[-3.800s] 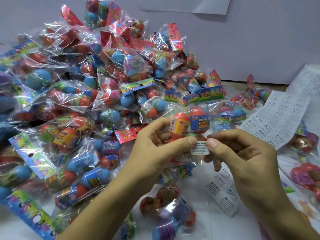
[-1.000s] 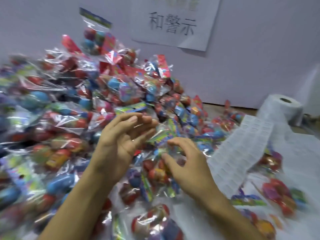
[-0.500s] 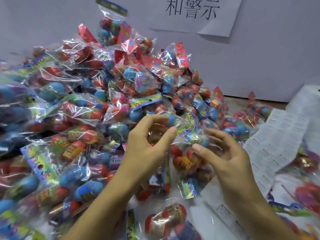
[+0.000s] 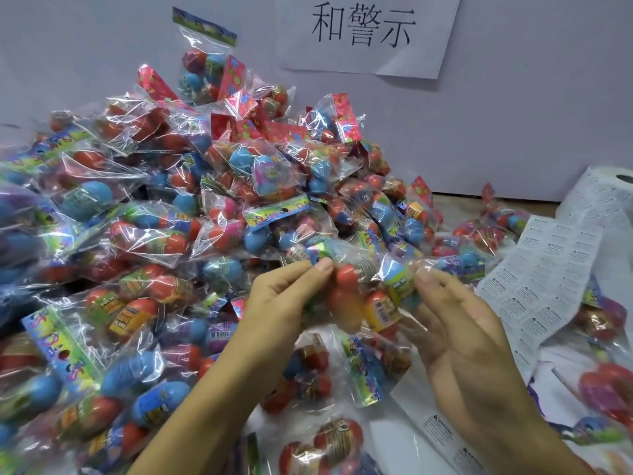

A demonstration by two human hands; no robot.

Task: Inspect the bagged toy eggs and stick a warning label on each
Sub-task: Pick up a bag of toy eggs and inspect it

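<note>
Head view showed the left hand [image 4: 284, 303] and right hand [image 4: 455, 323] pinching one bag of toy eggs [image 4: 363, 289] between them above the table's near edge, no label visible on it. A big pile of bags [image 4: 164, 207] crowded the left; label strip [image 4: 548, 279] lay right.

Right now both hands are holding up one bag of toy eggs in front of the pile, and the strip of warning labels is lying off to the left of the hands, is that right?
Not quite. The left hand and right hand do hold one bag of toy eggs in front of the pile, but the head view shows the strip of warning labels lying to the right of the hands.
</note>
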